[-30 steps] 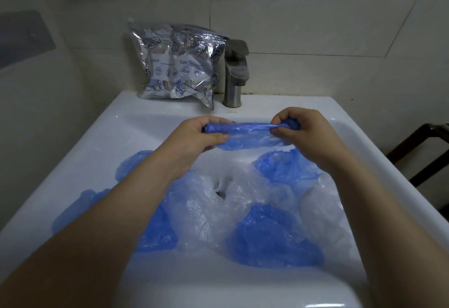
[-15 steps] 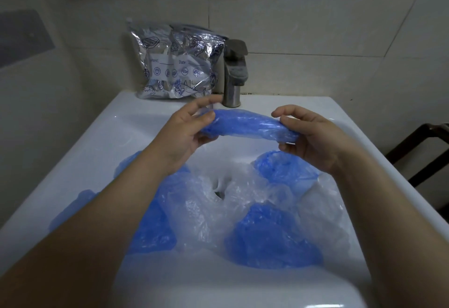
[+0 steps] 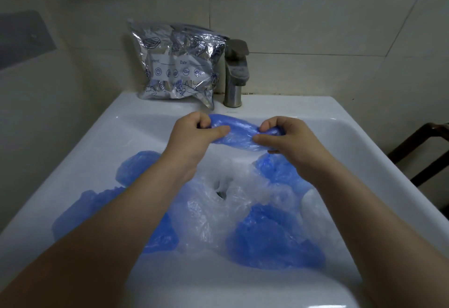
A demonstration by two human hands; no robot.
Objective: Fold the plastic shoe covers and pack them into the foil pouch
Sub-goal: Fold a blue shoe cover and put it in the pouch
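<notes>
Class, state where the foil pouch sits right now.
In the head view, the foil pouch stands on the sink's back ledge, leaning against the wall, just left of the faucet.

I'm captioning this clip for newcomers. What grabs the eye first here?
Both hands, left hand and right hand, grip a rolled blue shoe cover above the white sink. More blue and clear covers fill the basin. A shiny foil pouch leans against the wall beside the faucet.
</notes>
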